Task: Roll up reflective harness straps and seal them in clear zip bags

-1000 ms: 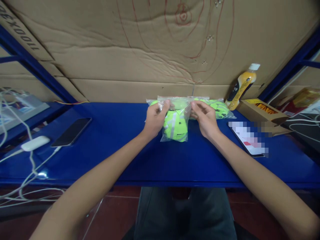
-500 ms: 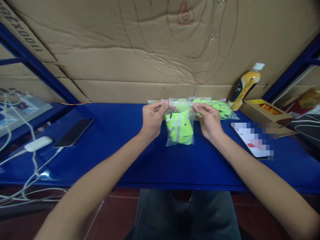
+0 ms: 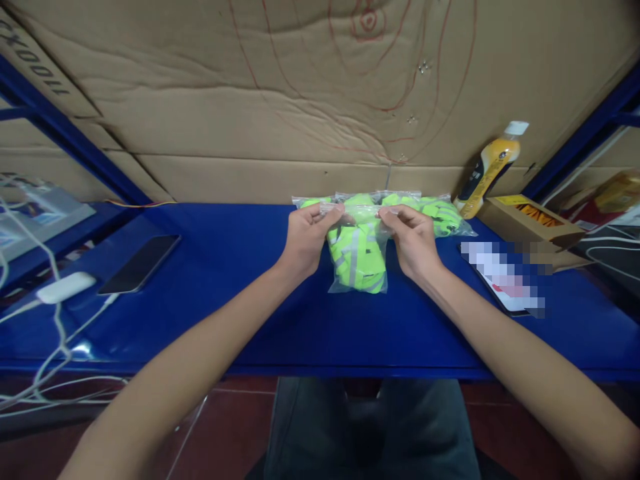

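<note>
A clear plastic zip bag (image 3: 357,260) holds a folded neon-yellow item with silver stripes, which looks like a reflective vest. My left hand (image 3: 311,240) pinches the bag's top edge near its left corner, thumb on top. At the right end of the same edge, my right hand (image 3: 413,241) pinches it between thumb and fingers. The bag hangs between both hands above the blue table (image 3: 250,293). Behind it lie several similar bags (image 3: 443,215) with neon-yellow contents, partly hidden by my hands.
A leaning yellow drink bottle (image 3: 493,170) and an open cardboard box (image 3: 533,220) stand at back right, near a phone (image 3: 500,277) with a blurred screen. To the left are a dark phone (image 3: 141,264), a white charging case (image 3: 67,287), cables and a power strip (image 3: 47,217).
My left fingers have slid slightly rightward along the bag's top edge, and both hands are closer together. The view has shifted a little. Both hands still grip the bag.
</note>
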Action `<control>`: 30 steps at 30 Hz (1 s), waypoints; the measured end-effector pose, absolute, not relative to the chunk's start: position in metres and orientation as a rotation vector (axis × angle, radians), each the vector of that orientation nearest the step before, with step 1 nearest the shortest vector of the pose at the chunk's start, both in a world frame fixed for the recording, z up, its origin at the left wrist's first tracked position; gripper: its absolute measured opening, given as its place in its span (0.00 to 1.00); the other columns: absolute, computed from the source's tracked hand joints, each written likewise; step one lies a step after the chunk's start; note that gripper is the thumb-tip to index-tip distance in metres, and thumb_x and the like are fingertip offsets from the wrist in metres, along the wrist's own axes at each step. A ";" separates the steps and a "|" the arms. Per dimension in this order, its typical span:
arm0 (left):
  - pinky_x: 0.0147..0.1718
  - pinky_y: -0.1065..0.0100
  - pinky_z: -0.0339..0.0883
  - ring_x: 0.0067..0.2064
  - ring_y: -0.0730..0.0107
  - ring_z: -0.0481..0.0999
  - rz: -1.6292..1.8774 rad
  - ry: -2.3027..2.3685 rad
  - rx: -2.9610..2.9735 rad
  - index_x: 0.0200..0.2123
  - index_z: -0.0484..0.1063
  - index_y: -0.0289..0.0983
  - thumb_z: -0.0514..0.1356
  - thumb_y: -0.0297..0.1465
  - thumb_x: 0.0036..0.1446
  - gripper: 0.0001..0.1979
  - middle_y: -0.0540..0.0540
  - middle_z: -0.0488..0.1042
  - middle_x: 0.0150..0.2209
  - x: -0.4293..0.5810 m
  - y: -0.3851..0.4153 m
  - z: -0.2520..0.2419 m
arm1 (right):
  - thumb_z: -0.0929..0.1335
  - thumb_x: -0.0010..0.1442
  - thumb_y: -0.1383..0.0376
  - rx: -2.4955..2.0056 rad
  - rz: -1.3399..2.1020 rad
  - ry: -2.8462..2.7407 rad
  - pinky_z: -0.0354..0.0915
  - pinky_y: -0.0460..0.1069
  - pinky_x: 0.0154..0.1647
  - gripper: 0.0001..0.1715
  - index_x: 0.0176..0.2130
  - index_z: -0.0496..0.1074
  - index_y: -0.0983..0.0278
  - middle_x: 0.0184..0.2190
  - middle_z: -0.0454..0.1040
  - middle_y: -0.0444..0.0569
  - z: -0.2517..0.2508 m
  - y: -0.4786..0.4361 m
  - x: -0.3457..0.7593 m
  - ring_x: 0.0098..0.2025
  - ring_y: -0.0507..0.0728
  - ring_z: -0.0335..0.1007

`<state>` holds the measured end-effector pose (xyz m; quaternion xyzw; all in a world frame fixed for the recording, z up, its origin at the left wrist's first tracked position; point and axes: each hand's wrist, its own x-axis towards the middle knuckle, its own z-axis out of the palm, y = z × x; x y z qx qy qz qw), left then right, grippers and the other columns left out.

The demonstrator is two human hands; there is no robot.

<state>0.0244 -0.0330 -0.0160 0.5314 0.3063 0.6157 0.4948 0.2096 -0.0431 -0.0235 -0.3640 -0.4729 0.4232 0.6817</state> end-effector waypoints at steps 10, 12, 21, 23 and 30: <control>0.35 0.70 0.69 0.32 0.71 0.77 1.484 0.741 1.348 0.30 0.82 0.36 0.77 0.38 0.50 0.13 0.48 0.81 0.30 0.028 -0.041 -0.008 | 0.83 0.48 0.53 -0.780 0.941 -1.145 0.64 0.50 0.39 0.15 0.28 0.83 0.59 0.29 0.77 0.44 -0.019 -0.052 0.202 0.34 0.53 0.68; 0.33 0.70 0.68 0.31 0.72 0.75 1.454 0.721 1.409 0.30 0.82 0.37 0.77 0.37 0.52 0.12 0.48 0.79 0.29 0.027 -0.043 -0.006 | 0.82 0.50 0.52 -0.764 0.882 -1.208 0.65 0.51 0.39 0.15 0.28 0.82 0.59 0.29 0.77 0.43 -0.017 -0.055 0.201 0.34 0.54 0.68; 0.36 0.68 0.69 0.33 0.69 0.77 1.419 0.727 1.514 0.31 0.83 0.36 0.76 0.41 0.54 0.14 0.46 0.81 0.31 0.027 -0.048 -0.005 | 0.81 0.53 0.53 -0.788 0.935 -1.312 0.67 0.51 0.42 0.14 0.30 0.83 0.59 0.31 0.80 0.44 -0.015 -0.057 0.203 0.35 0.54 0.72; 0.35 0.68 0.68 0.32 0.69 0.76 1.421 0.737 1.570 0.31 0.82 0.36 0.75 0.42 0.55 0.15 0.46 0.80 0.30 0.025 -0.047 -0.005 | 0.80 0.53 0.52 -0.806 0.931 -1.335 0.68 0.51 0.42 0.14 0.31 0.83 0.59 0.31 0.81 0.44 -0.014 -0.058 0.203 0.35 0.54 0.73; 0.36 0.68 0.70 0.35 0.69 0.77 1.357 0.718 1.600 0.38 0.80 0.36 0.72 0.48 0.59 0.20 0.46 0.79 0.34 0.023 -0.037 -0.015 | 0.82 0.46 0.54 -0.868 1.021 -1.128 0.67 0.50 0.38 0.16 0.29 0.81 0.60 0.28 0.79 0.42 -0.013 -0.057 0.202 0.32 0.53 0.71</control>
